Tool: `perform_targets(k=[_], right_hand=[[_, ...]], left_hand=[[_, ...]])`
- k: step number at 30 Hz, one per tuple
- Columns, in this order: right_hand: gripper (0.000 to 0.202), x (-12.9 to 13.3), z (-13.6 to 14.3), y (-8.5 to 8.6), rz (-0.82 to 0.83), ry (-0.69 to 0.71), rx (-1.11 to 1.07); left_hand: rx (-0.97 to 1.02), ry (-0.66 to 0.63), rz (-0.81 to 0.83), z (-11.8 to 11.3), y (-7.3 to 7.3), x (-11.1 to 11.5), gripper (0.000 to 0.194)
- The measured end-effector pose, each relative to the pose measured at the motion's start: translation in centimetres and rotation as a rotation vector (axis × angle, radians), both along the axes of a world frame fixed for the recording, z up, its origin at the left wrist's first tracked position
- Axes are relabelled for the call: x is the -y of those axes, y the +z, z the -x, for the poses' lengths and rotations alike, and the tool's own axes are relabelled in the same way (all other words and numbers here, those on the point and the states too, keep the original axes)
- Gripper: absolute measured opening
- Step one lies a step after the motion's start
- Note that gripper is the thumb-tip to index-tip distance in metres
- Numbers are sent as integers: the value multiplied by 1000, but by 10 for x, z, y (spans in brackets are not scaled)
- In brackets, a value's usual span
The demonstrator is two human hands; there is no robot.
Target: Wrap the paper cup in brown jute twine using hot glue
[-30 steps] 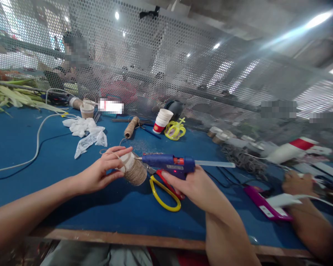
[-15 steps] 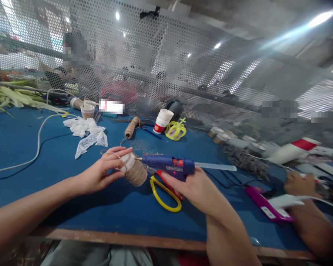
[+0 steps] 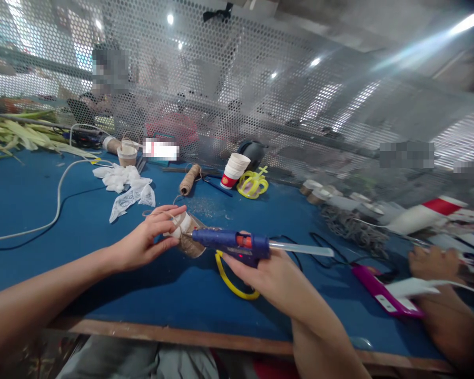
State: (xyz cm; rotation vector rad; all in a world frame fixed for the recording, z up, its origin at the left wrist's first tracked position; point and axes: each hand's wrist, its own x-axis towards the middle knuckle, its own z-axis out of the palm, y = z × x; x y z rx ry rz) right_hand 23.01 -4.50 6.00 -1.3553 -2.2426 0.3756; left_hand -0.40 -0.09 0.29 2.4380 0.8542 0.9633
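My left hand (image 3: 154,238) is closed around the white end of a small cup (image 3: 190,245) partly wrapped in brown twine. The cup lies tilted on its side, with a loop of twine by my fingers. In my right hand (image 3: 256,266) is a blue glue gun (image 3: 227,242) with a clear glue stick out of its back. Its nozzle points left and meets the cup at the border of white and twine. Below the gun, yellow-handled scissors (image 3: 237,290) lie on the blue table, partly hidden by my right hand. A twine roll (image 3: 190,180) lies behind the cup.
White crumpled plastic (image 3: 130,189) lies at back left near a cable. Stacked paper cups (image 3: 235,171) and a yellow crown (image 3: 253,184) stand at the back. On the right are grey cord (image 3: 353,229), a purple power strip (image 3: 383,295) and another person's hand (image 3: 434,263). A perforated screen is behind.
The glue gun has moved left over the cup, its nozzle now nearer my left fingers. Less of the twine and scissors shows. The view has shifted slightly.
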Motion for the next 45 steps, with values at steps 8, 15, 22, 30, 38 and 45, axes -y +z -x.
perform_targets(k=[8,15,22,30,38,45], right_hand=[[34,-7,-6,11,152,-56,-68],[36,-14,-5,12,319,-170,-195],[14,-61,-25,-8,433,-267,-566],[31,-125,-37,-44,441,-536,-476],[31,-136,-30,-54,302,-578,-182],[19,-88,25,-7,16,-213,-103]], left_hand=[[-15,-48,-4,2,1,3,15],[-14,-60,-27,1,3,4,16],[-32,-5,-33,2,2,1,16],[-12,4,-60,0,0,-2,17],[-58,17,-119,0,-5,-3,12],[-99,8,-105,-2,-6,-1,11]])
